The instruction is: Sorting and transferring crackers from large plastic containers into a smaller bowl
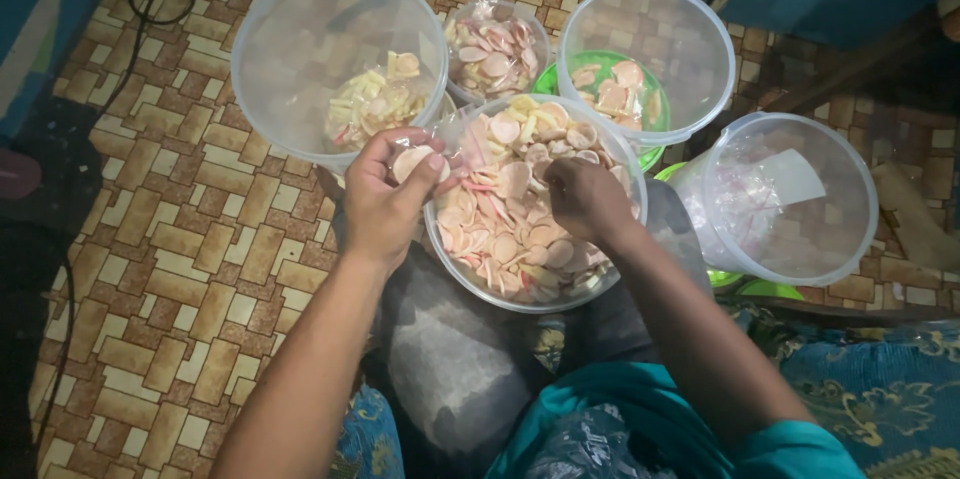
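A clear plastic tub [445,261] lined with a plastic bag sits in front of me, full of round pink, white and yellow cracker chips [515,224]. My left hand [385,199] is at the tub's left rim, its fingers closed on a small stack of pale chips [412,161]. My right hand [585,197] reaches down into the pile at the tub's right side, fingers curled among the chips; whether it grips any is hidden.
Other clear tubs ring the middle one: one with yellowish chips [300,59] at the left, a small bagged tub of pink chips [495,51], one with a green base [690,29], and a tilted tub [845,199] at the right. Cables [160,1] lie on the patterned floor.
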